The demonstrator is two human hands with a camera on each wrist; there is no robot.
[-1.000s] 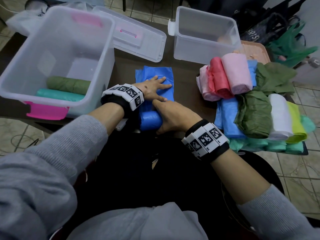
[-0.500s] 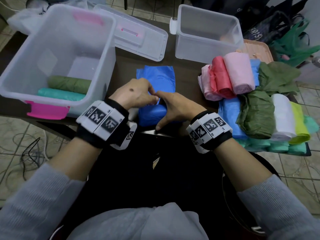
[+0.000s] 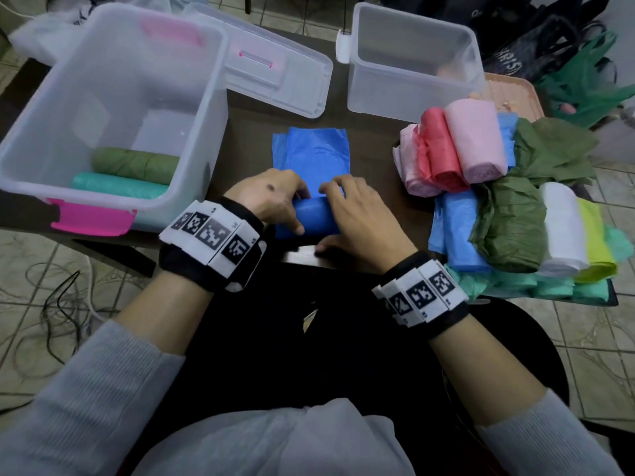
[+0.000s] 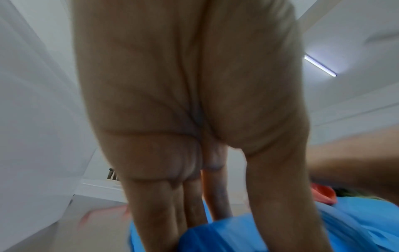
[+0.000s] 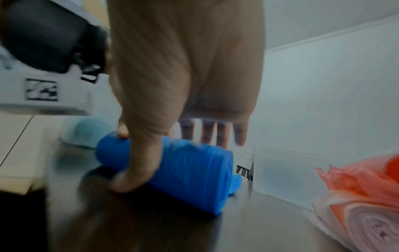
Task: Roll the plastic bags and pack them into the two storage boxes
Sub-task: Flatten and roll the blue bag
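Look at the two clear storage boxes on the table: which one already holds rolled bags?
The box with pink latches, on the left. A green roll and a teal roll lie in it; no rolls show in the box with the white latch.

A dark wooden table [image 3: 371, 132] is being seen under the work area. Tangled cables [image 3: 58, 304] are lying on the tiled floor [image 3: 601, 355] at left. Dark bags [image 3: 536, 46] and a green bag [image 3: 584, 80] are being kept at upper right.

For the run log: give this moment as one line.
step: rolling | left hand + right hand: grip blue bag, half rolled | large box: two rolls
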